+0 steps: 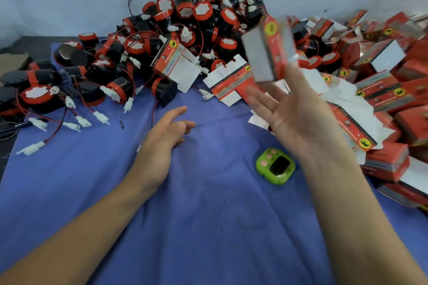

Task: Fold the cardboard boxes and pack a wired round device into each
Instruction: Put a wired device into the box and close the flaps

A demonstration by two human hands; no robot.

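A: Now, what is the status of the hands?
B: Left hand (162, 136) is low over the blue cloth (208, 215), fingers relaxed, holding nothing. Right hand (298, 118) is raised, palm up, fingers straight and spread.
A: Location of the folded box (268, 51)?
B: Just above the right fingertips, blurred; contact cannot be determined.
A: Stock?
B: Wired round devices (185, 18) are heaped at the rear; flat box blanks (229, 85) lie at centre; closed boxes (389, 90) are piled at right. A green gadget (275, 166) lies near the right wrist.
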